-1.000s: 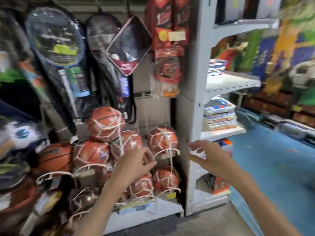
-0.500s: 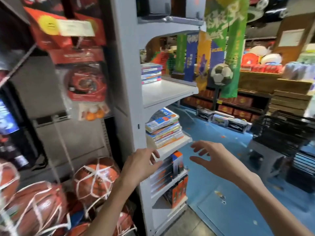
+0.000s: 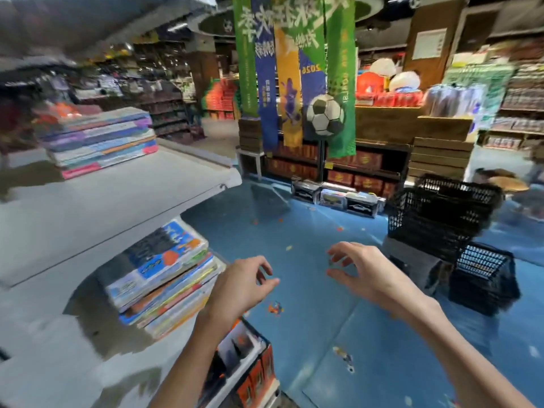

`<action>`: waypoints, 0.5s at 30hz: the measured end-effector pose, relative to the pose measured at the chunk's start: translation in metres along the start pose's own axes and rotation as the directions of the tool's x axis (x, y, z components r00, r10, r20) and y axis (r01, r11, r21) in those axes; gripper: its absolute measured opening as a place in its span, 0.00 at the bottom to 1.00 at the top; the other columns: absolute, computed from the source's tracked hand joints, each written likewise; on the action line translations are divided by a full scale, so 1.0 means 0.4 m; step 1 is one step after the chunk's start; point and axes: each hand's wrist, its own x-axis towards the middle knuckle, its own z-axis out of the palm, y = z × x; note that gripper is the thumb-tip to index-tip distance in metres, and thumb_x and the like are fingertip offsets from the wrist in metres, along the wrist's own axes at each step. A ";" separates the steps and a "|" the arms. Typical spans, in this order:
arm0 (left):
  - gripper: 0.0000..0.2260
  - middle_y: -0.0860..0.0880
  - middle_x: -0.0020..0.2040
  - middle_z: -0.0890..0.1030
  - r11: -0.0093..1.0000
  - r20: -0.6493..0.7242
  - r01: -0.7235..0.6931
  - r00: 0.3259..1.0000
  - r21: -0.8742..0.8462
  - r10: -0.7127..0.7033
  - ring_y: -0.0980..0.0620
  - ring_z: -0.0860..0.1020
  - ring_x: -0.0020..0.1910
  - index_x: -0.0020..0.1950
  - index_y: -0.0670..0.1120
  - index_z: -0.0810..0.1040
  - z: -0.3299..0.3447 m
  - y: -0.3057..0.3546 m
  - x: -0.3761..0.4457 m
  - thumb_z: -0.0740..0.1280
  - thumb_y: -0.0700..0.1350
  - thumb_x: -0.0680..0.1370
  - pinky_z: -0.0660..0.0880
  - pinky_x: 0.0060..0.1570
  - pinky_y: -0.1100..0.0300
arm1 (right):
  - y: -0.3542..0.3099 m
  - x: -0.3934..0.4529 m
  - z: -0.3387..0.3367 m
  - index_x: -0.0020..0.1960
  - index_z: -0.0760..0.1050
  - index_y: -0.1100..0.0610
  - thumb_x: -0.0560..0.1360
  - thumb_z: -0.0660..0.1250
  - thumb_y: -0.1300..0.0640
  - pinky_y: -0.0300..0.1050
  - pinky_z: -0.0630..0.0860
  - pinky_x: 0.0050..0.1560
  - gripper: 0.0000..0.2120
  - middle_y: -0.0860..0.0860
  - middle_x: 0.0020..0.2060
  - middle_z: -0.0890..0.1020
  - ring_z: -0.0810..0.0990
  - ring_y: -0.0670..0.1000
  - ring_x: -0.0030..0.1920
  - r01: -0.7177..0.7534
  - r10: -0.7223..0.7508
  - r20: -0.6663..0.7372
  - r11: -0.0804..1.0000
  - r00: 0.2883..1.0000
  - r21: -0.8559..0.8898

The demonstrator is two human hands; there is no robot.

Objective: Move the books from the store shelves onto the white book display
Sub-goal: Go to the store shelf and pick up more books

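A white shelf unit [image 3: 123,198] fills the left side. A stack of colourful books [image 3: 100,139] lies on its upper shelf at the back left. A second stack of books [image 3: 164,272] lies on the shelf below, its top cover blue with an orange spot. My left hand [image 3: 241,287] hovers just right of this lower stack, fingers loosely curled, holding nothing. Over the blue floor, further right, my right hand [image 3: 362,272] is also empty with fingers spread and bent. Neither hand touches a book.
Orange boxed goods [image 3: 250,363] sit on a lower shelf under my left forearm. Black wire baskets [image 3: 444,219] stand stacked at the right on the blue floor [image 3: 323,334]. Hanging banners and a football sign [image 3: 325,114] stand ahead with wooden crates behind.
The view has swung right, away from the netted basketballs and round to the bookshelves' open side. Both hands stayed empty and now hover beside the lower book stack.
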 end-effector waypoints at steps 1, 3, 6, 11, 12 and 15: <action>0.11 0.56 0.41 0.83 1.000 0.005 0.010 1.000 0.008 -0.010 0.55 0.82 0.44 0.52 0.53 0.80 0.008 0.016 0.049 0.72 0.57 0.75 0.78 0.48 0.58 | 0.034 0.043 -0.012 0.60 0.75 0.47 0.74 0.72 0.43 0.50 0.80 0.51 0.17 0.42 0.51 0.81 0.81 0.45 0.48 0.003 -0.003 0.003 1.000 1.000 -0.005; 0.11 0.57 0.41 0.83 0.999 -0.004 0.035 0.999 0.005 -0.035 0.56 0.82 0.43 0.51 0.53 0.80 0.025 0.044 0.157 0.72 0.58 0.75 0.78 0.48 0.58 | 0.105 0.138 -0.039 0.61 0.76 0.48 0.75 0.72 0.44 0.50 0.80 0.52 0.17 0.43 0.51 0.81 0.81 0.45 0.49 0.010 -0.010 0.006 1.000 1.000 0.000; 0.10 0.59 0.37 0.82 0.997 -0.029 0.076 0.997 -0.011 -0.077 0.59 0.81 0.41 0.48 0.55 0.79 0.044 0.069 0.316 0.72 0.59 0.74 0.79 0.48 0.57 | 0.197 0.279 -0.074 0.61 0.76 0.50 0.76 0.71 0.44 0.49 0.79 0.52 0.17 0.43 0.51 0.81 0.81 0.46 0.50 0.015 -0.015 0.008 1.000 1.000 0.006; 0.10 0.59 0.36 0.82 0.990 -0.052 0.140 0.989 -0.017 -0.141 0.60 0.81 0.39 0.47 0.55 0.79 0.088 0.077 0.575 0.73 0.59 0.73 0.79 0.48 0.58 | 0.339 0.512 -0.073 0.61 0.76 0.49 0.76 0.71 0.45 0.49 0.78 0.54 0.15 0.42 0.51 0.81 0.80 0.45 0.51 0.038 -0.040 0.041 0.999 0.998 0.034; 0.10 0.59 0.36 0.82 0.988 -0.054 0.150 0.987 -0.020 -0.151 0.59 0.81 0.39 0.47 0.54 0.80 0.102 0.070 0.632 0.73 0.58 0.74 0.79 0.48 0.58 | 0.367 0.564 -0.065 0.61 0.76 0.49 0.77 0.70 0.46 0.50 0.78 0.54 0.15 0.42 0.52 0.80 0.79 0.46 0.51 0.043 -0.045 0.049 0.998 0.998 0.034; 0.09 0.59 0.34 0.82 0.983 -0.082 0.178 0.980 -0.047 -0.181 0.59 0.81 0.38 0.45 0.54 0.80 0.141 0.033 0.813 0.74 0.57 0.73 0.80 0.48 0.55 | 0.448 0.739 -0.030 0.60 0.75 0.48 0.77 0.69 0.44 0.49 0.78 0.54 0.15 0.42 0.52 0.80 0.79 0.46 0.52 0.071 -0.072 0.056 0.997 0.996 0.022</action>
